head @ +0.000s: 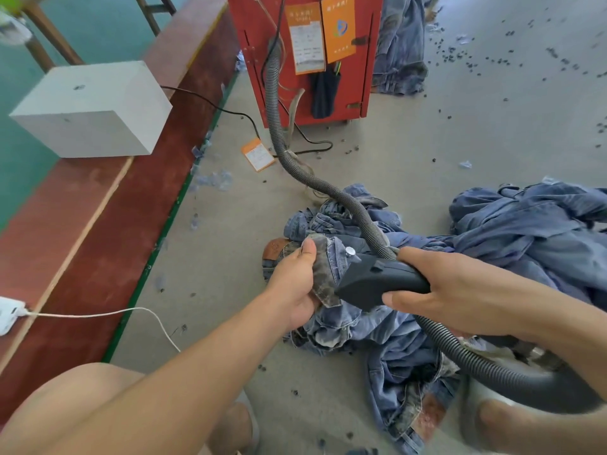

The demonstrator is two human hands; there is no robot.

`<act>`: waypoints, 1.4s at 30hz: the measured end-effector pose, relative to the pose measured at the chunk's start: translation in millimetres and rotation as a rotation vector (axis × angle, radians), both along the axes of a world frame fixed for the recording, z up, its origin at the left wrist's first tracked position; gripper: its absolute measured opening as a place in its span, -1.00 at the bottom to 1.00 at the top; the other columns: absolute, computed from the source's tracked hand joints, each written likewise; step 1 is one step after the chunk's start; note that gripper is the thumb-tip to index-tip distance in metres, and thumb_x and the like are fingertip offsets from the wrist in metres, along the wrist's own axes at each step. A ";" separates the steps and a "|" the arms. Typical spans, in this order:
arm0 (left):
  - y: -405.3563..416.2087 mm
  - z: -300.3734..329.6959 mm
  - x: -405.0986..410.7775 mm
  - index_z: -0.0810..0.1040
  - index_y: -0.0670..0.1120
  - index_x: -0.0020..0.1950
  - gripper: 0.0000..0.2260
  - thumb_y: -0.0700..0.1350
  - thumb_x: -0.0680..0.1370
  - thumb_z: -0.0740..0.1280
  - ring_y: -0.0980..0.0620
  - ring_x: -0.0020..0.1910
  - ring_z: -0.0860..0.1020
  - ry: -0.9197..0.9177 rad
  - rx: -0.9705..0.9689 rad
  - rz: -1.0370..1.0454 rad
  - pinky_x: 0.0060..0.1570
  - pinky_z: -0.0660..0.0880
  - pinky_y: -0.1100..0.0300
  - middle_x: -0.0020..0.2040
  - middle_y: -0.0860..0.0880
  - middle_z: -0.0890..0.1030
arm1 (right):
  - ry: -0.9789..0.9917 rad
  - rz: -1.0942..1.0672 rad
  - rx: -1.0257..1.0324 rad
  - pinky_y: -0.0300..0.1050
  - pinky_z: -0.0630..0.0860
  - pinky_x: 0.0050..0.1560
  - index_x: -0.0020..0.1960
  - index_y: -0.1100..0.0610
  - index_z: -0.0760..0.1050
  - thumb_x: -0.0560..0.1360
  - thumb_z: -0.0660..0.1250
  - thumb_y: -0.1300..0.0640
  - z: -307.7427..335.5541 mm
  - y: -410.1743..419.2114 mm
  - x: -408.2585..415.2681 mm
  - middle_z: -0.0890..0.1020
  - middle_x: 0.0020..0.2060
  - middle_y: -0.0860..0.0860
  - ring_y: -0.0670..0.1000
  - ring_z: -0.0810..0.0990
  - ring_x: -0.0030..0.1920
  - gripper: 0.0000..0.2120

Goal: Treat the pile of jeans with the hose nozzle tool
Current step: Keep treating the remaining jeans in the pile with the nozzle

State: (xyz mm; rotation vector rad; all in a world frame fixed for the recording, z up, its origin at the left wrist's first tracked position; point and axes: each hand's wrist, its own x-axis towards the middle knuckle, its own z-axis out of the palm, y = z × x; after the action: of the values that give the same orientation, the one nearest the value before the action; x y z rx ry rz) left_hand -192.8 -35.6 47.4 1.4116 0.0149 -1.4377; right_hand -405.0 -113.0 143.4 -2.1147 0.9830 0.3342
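Right hand (453, 290) grip wraps the dark grey plastic hose nozzle tool (381, 280); left hand (297, 284) grip pinches a blue denim jeans fold (323, 274) at the nozzle mouth. Risk: cloth sucked in, blocking it. The grey ribbed hose (345, 205) beyond the right grip lies over the jeans pile and could snag it.

Garment workshop: jeans heaps (542, 231), lint-strewn concrete floor (427, 142), red machine (305, 57).

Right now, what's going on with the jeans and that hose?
A person crouches over a pile of jeans on the floor. The left hand grips a bunched fold of denim and holds it up. The right hand holds the dark nozzle tool, whose front end meets that fold. A ribbed grey hose runs from the tool across the pile to a red cabinet behind. More jeans lie to the right, and dark scraps dot the floor.
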 end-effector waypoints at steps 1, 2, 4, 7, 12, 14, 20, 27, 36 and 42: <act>0.7 -0.8 -3.2 0.57 -0.01 0.32 -0.69 0.07 0.74 0.12 -0.12 0.06 0.73 0.019 -0.012 -0.015 0.01 0.68 -0.11 0.12 -0.09 0.74 | -0.013 -0.030 0.034 -0.24 0.43 -0.50 -0.03 -0.07 0.41 0.55 0.37 -0.23 -0.6 0.0 1.8 0.59 -0.41 -0.17 -0.12 0.51 -0.55 -0.73; 1.0 -1.6 -5.7 0.57 0.00 0.33 -0.68 0.07 0.74 0.12 -0.13 0.08 0.72 0.038 -0.026 -0.022 0.04 0.68 -0.11 0.13 -0.09 0.74 | -0.027 -0.065 0.068 -0.20 0.46 -0.50 -0.02 -0.05 0.42 0.55 0.38 -0.21 -0.7 -0.7 3.8 0.58 -0.45 -0.13 -0.07 0.52 -0.55 -0.74; 1.0 -1.2 -7.5 0.58 0.02 0.32 -0.69 0.07 0.74 0.11 -0.14 0.08 0.72 0.066 -0.046 -0.019 -0.01 0.69 -0.09 0.16 -0.12 0.73 | -0.064 -0.132 0.117 -0.15 0.48 -0.49 0.01 -0.02 0.45 0.56 0.39 -0.17 0.3 -2.3 7.8 0.55 -0.48 -0.05 -0.01 0.52 -0.54 -0.75; 0.2 2.1 -4.7 0.67 0.02 0.16 -0.65 0.04 0.75 0.10 -0.12 0.04 0.73 0.117 -0.070 -0.021 -0.17 0.68 0.01 0.13 -0.14 0.73 | -0.125 -0.207 0.099 -0.08 0.49 -0.46 0.03 -0.02 0.46 0.57 0.39 -0.16 -1.7 -2.2 13.9 0.53 -0.49 -0.03 0.00 0.51 -0.53 -0.77; -1.3 10.4 -4.4 0.65 -0.05 0.14 -0.66 0.02 0.75 0.10 -0.09 0.01 0.74 0.098 -0.087 -0.061 -0.19 0.68 0.07 0.10 -0.15 0.74 | -0.092 -0.166 -0.044 -0.22 0.41 -0.51 -0.02 -0.06 0.44 0.57 0.35 -0.21 -0.8 -4.1 10.2 0.56 -0.48 -0.14 -0.12 0.48 -0.57 -0.76; -1.1 11.1 -5.2 0.61 -0.05 0.23 -0.69 0.02 0.75 0.10 -0.10 0.03 0.73 0.077 -0.085 -0.082 -0.14 0.68 0.05 0.12 -0.16 0.73 | -0.067 -0.123 -0.041 -0.24 0.42 -0.52 0.00 -0.09 0.43 0.57 0.35 -0.20 1.6 -4.3 5.2 0.59 -0.43 -0.10 -0.11 0.49 -0.57 -0.78; 2.7 8.7 -8.6 0.54 -0.06 0.37 -0.67 0.03 0.76 0.09 -0.19 0.24 0.65 0.128 -0.102 -0.159 0.19 0.62 -0.11 0.20 -0.17 0.70 | -0.068 -0.140 0.038 -0.14 0.46 -0.50 0.01 -0.04 0.46 0.56 0.37 -0.19 3.5 -8.7 6.6 0.57 -0.48 -0.05 -0.04 0.50 -0.56 -0.76; 4.0 12.3 -6.1 0.49 -0.13 0.43 -0.68 -0.06 0.76 0.11 -0.21 0.29 0.62 0.145 -0.147 -0.263 0.20 0.60 -0.18 0.30 -0.20 0.65 | -0.204 -0.321 0.064 -0.01 0.53 -0.43 -0.03 0.02 0.48 0.57 0.41 -0.15 -2.6 -14.7 12.3 0.56 -0.37 0.04 -0.02 0.49 -0.53 -0.75; 8.1 12.0 -7.4 0.59 -0.18 0.27 -0.74 -0.20 0.75 0.14 -0.12 0.12 0.68 -0.053 -0.184 -0.330 0.06 0.65 0.02 0.20 -0.20 0.70 | -0.197 -0.253 0.244 -0.06 0.54 -0.46 -0.13 -0.16 0.54 0.56 0.45 -0.11 16.2 -41.9 -14.4 0.56 -0.44 0.01 0.05 0.52 -0.50 -0.87; 7.9 11.0 -6.7 0.59 -0.16 0.27 -0.72 -0.20 0.75 0.11 -0.14 0.12 0.70 -0.026 -0.233 -0.315 0.00 0.66 0.01 0.16 -0.20 0.71 | -0.178 -0.231 0.186 -0.04 0.56 -0.45 -0.05 -0.08 0.51 0.56 0.44 -0.12 4.8 -29.0 -3.1 0.58 -0.43 0.04 0.05 0.53 -0.50 -0.84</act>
State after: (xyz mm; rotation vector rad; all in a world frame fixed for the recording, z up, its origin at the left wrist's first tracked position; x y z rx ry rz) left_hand -199.6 -27.7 58.4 1.2776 -0.3950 -1.6178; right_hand -408.0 -142.0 148.1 -1.8080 1.0362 0.1138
